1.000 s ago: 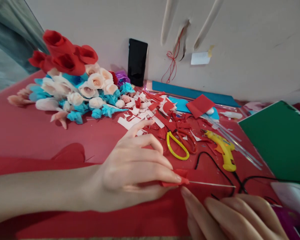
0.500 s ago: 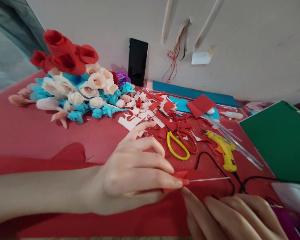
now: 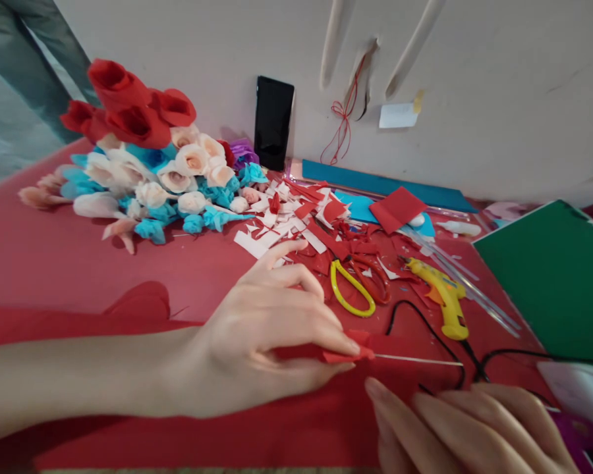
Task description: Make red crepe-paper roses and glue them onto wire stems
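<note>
Our left hand: thumb and fingers closed on a small red paper piece, jutting from the grip's right side. One thin stick: emerging from that paper, extending rightward. Our right hand: just below right of the grip, apart from the paper; anything held, we cannot tell. Scissors: beyond the grip. Yellow glue gun: beyond, farther right.

Looks matt and creased on the red paper piece, like smooth plastic on the yellow hot-glue gun, glossy on the black smartphone.
</note>
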Tool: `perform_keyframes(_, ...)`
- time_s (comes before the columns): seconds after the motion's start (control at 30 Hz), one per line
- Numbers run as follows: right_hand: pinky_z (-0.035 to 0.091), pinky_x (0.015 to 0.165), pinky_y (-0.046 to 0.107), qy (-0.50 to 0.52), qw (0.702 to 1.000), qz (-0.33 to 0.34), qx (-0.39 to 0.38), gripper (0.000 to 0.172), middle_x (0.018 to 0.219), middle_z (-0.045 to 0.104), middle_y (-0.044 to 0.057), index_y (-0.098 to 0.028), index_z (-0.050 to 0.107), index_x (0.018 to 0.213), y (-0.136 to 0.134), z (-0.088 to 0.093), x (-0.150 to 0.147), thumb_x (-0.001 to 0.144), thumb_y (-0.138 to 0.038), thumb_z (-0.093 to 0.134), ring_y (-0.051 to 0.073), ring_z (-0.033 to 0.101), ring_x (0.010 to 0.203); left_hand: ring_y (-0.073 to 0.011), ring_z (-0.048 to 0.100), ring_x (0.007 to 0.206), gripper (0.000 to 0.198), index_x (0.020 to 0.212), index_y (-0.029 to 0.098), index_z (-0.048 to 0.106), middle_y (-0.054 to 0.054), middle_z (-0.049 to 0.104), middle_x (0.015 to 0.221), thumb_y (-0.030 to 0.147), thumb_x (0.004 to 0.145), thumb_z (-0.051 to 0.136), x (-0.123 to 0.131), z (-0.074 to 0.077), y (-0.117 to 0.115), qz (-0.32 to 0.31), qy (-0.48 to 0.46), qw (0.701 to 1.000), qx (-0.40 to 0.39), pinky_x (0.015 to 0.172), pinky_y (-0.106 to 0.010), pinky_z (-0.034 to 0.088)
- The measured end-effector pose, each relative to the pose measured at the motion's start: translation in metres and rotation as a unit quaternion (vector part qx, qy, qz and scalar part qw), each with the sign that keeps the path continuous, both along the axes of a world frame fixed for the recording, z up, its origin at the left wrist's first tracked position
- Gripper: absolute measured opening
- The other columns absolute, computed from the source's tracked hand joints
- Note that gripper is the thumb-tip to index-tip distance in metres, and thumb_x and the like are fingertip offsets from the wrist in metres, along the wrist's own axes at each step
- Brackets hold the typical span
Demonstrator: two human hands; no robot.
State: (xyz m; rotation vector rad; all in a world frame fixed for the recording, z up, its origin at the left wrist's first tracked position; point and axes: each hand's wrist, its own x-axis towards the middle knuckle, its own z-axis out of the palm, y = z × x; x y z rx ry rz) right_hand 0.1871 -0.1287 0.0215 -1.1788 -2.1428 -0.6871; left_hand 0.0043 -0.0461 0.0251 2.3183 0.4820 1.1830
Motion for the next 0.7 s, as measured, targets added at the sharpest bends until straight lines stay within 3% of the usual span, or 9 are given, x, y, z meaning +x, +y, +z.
perform_keyframes(0.07, 0.037, 0.052, 0.026, 0.096, 0.995, -0.001, -0.04, 0.003, 0.059, 0.057, -0.006, -0.022, 0.056, 0.079, -0.002, 0.002, 0.0, 0.078, -0.021, 0.054, 0.007, 0.049, 0.049, -0.0125, 0.055, 0.064, 0.004, 0.076, 0.017, 0.065, 0.002, 0.069, 0.067, 0.014, 0.074, 0.063, 0.0, -0.001, 0.0, -0.009, 0.0, 1.0, -0.018, 0.074, -0.033, 0.047)
perform_keyframes(0.13, 0.042, 0.059, 0.025, 0.163, 0.981, -0.014, -0.101, 0.014, 0.072, 0.06, -0.002, -0.02, 0.058, 0.086, -0.001, 0.007, 0.001, 0.074, -0.014, 0.057, 0.009, 0.054, 0.061, -0.0132, 0.055, 0.066, 0.006, 0.077, 0.017, 0.065, 0.002, 0.07, 0.069, 0.013, 0.073, 0.063, -0.001, -0.002, -0.001, -0.014, 0.01, 0.999, -0.036, 0.077, -0.034, 0.046)
perform_keyframes(0.23, 0.046, 0.073, 0.022, 0.184, 0.954, -0.007, -0.237, 0.022, 0.09, 0.062, 0.001, -0.021, 0.058, 0.094, 0.008, 0.017, 0.002, 0.073, -0.013, 0.058, 0.011, 0.058, 0.081, -0.0133, 0.054, 0.068, 0.007, 0.078, 0.018, 0.065, 0.002, 0.069, 0.07, 0.013, 0.072, 0.064, -0.002, -0.004, -0.001, -0.015, 0.023, 0.998, -0.053, 0.078, -0.033, 0.045)
perform_keyframes(0.33, 0.048, 0.073, 0.014, 0.232, 0.912, 0.031, -0.336, 0.023, 0.089, 0.063, -0.001, -0.022, 0.058, 0.093, 0.017, 0.022, 0.004, 0.072, -0.012, 0.058, 0.009, 0.059, 0.084, -0.0132, 0.054, 0.07, 0.006, 0.078, 0.018, 0.065, 0.002, 0.069, 0.071, 0.014, 0.073, 0.065, -0.002, -0.005, -0.001, -0.026, 0.024, 0.998, -0.052, 0.084, -0.035, 0.043)
perform_keyframes(0.5, 0.049, 0.08, 0.013, 0.287, 0.869, 0.082, -0.394, 0.025, 0.096, 0.063, 0.0, -0.023, 0.057, 0.098, 0.015, 0.011, 0.013, 0.076, -0.011, 0.058, 0.009, 0.06, 0.09, -0.0133, 0.055, 0.071, 0.01, 0.081, 0.019, 0.065, 0.002, 0.069, 0.073, 0.013, 0.074, 0.063, -0.002, -0.004, 0.0, -0.028, 0.036, 0.998, -0.053, 0.089, -0.036, 0.041)
perform_keyframes(0.6, 0.048, 0.086, 0.017, 0.29, 0.855, 0.073, -0.424, 0.03, 0.108, 0.06, 0.001, -0.025, 0.051, 0.109, 0.009, 0.004, 0.022, 0.08, -0.019, 0.057, 0.011, 0.056, 0.102, -0.0134, 0.055, 0.071, 0.01, 0.081, 0.02, 0.065, 0.002, 0.069, 0.074, 0.014, 0.074, 0.063, -0.002, -0.005, 0.0, -0.027, 0.038, 0.997, -0.061, 0.084, -0.033, 0.042)
perform_keyframes(0.7, 0.049, 0.086, 0.018, 0.305, 0.843, 0.067, -0.438, 0.03, 0.109, 0.06, 0.001, -0.026, 0.052, 0.108, 0.009, 0.003, 0.021, 0.08, -0.02, 0.059, 0.012, 0.057, 0.102, -0.0134, 0.055, 0.071, 0.009, 0.081, 0.019, 0.065, 0.003, 0.07, 0.073, 0.015, 0.074, 0.064, -0.002, -0.007, -0.001, -0.025, 0.039, 0.997, -0.069, 0.083, -0.032, 0.041)
